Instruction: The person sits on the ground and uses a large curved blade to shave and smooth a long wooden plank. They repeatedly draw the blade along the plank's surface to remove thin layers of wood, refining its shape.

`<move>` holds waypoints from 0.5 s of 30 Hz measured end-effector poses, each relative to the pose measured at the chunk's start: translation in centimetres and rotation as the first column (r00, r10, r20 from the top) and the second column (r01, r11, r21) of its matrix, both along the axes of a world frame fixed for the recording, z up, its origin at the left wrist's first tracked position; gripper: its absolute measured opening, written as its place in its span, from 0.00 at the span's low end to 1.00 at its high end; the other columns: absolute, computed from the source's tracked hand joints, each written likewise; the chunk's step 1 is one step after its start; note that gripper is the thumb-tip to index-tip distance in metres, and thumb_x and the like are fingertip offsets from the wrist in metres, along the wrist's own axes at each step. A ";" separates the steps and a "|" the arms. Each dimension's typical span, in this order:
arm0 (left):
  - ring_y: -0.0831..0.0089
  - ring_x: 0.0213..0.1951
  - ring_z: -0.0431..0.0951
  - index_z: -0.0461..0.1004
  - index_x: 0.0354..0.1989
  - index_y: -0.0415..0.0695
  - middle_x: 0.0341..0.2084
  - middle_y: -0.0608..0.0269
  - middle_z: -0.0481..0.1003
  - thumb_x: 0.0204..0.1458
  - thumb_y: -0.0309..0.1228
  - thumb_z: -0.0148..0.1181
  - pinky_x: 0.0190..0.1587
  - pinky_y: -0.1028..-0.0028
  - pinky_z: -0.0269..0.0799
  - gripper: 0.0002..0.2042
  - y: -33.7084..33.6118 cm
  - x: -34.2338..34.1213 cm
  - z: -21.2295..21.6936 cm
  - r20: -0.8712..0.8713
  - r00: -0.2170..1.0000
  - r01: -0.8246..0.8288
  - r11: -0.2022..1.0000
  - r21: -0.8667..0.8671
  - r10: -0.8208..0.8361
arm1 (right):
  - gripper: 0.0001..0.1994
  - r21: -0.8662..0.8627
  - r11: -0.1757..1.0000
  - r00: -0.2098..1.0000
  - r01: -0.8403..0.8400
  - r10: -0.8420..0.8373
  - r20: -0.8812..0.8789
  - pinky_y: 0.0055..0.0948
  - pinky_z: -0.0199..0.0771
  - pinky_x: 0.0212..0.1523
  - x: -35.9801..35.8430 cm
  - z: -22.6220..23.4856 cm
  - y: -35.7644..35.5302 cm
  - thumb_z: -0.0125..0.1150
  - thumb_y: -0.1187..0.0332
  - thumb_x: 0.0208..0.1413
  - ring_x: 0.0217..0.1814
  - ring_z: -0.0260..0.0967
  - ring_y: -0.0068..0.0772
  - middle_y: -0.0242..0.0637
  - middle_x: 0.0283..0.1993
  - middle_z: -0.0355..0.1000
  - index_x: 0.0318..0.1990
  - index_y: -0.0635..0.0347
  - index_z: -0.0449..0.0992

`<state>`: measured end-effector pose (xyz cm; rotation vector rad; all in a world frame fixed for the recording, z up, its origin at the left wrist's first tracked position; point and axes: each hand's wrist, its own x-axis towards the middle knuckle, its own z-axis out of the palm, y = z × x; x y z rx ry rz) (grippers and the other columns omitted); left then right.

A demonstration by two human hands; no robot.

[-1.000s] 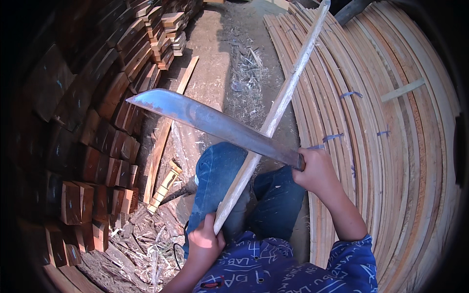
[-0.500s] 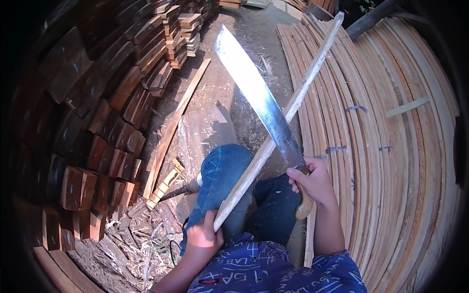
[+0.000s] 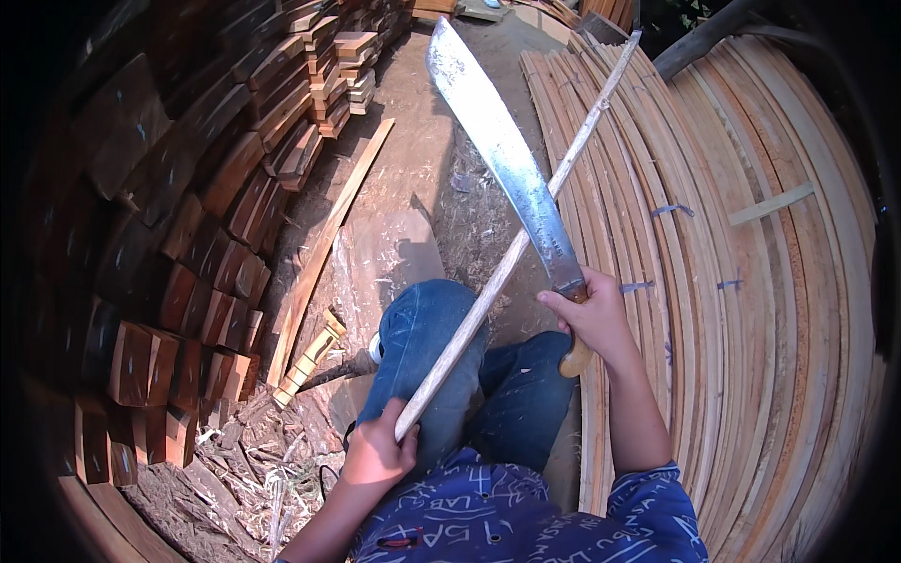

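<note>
My left hand [image 3: 378,450] is closed round the near end of a long pale wooden stick [image 3: 477,314], which slants away over my knee to the far right. My right hand [image 3: 595,314] grips the wooden handle of a machete [image 3: 495,139] with a broad, shiny blade. The blade points up and to the left, crossing above the stick about midway along it. Its curved wooden butt [image 3: 574,359] shows below my fingers. My legs in blue jeans [image 3: 424,336] are bent beneath the stick.
Stacked wooden boards [image 3: 202,319] rise on the left. Long pale planks [image 3: 694,310] lie in layers on the right. A loose narrow board [image 3: 330,249] and a yellowish notched wooden piece [image 3: 310,359] lie on the ground, with wood shavings [image 3: 272,479] nearer me.
My right hand has raised the machete slightly, and its blade is a little more upright. The stick has turned slightly in my left hand, its far end now lower and further left.
</note>
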<state>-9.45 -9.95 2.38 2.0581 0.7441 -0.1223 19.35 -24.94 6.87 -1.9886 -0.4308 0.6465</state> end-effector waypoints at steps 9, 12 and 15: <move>0.40 0.32 0.80 0.69 0.47 0.36 0.23 0.33 0.76 0.50 0.27 0.64 0.32 0.57 0.77 0.17 0.2 0.3 0.1 -0.010 1.000 -0.006 0.998 -0.058 0.005 | 0.15 -0.177 0.984 0.940 -0.022 0.081 0.333 0.30 0.73 0.30 -1.0 -0.4 1.1 0.74 0.67 0.48 0.28 0.76 0.27 0.42 0.28 0.78 0.39 0.69 0.79; 0.40 0.32 0.80 0.69 0.48 0.37 0.24 0.33 0.76 0.50 0.27 0.64 0.33 0.57 0.78 0.17 0.1 -0.1 -0.2 0.002 1.000 -0.009 0.999 -0.036 0.009 | 0.14 -0.246 0.969 0.934 -0.003 0.091 0.344 0.31 0.74 0.32 -0.3 1.3 2.1 0.72 0.69 0.48 0.30 0.78 0.34 0.48 0.28 0.78 0.40 0.69 0.79; 0.40 0.33 0.80 0.69 0.48 0.38 0.24 0.33 0.76 0.50 0.28 0.64 0.33 0.56 0.78 0.18 0.0 0.0 -0.1 -0.016 1.000 -0.008 0.999 -0.046 0.007 | 0.14 -0.118 0.993 0.906 0.015 0.037 0.421 0.33 0.74 0.33 -0.4 -0.6 2.5 0.70 0.71 0.48 0.30 0.79 0.43 0.52 0.28 0.77 0.40 0.70 0.78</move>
